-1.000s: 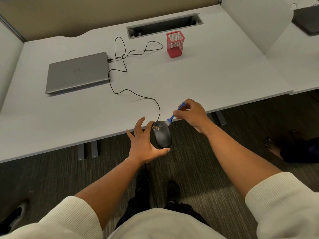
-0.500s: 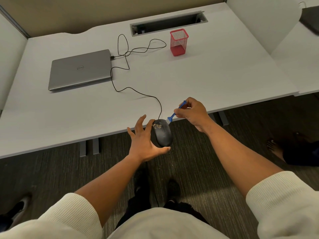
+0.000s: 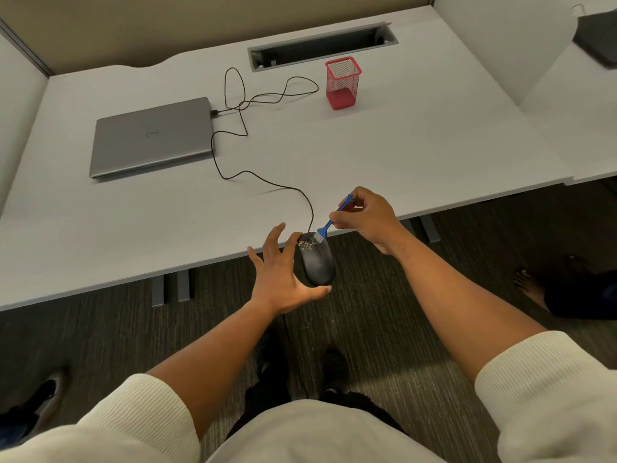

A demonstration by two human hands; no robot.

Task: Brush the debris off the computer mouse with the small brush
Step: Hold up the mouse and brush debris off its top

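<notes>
A black wired computer mouse (image 3: 319, 264) is held just off the front edge of the white desk (image 3: 417, 155), above the floor. Pale crumbs of debris (image 3: 305, 243) lie on its front left part. My left hand (image 3: 283, 272) cradles the mouse from the left and below, thumb under its rear, fingers spread upward. My right hand (image 3: 367, 218) pinches a small blue brush (image 3: 329, 223). The brush's light bristles touch the mouse's front, just right of the crumbs. The mouse's black cable (image 3: 267, 182) runs back over the desk.
A closed grey laptop (image 3: 152, 137) lies at the desk's back left with the cable plugged in. A red mesh pen cup (image 3: 343, 83) stands at the back beside a cable slot (image 3: 322, 46). Another person's bare foot (image 3: 531, 285) rests on the carpet at right.
The brush tip has come down from beside the mouse onto its front, next to the crumbs. My left hand keeps its hold on the mouse. The view has shifted slightly.
</notes>
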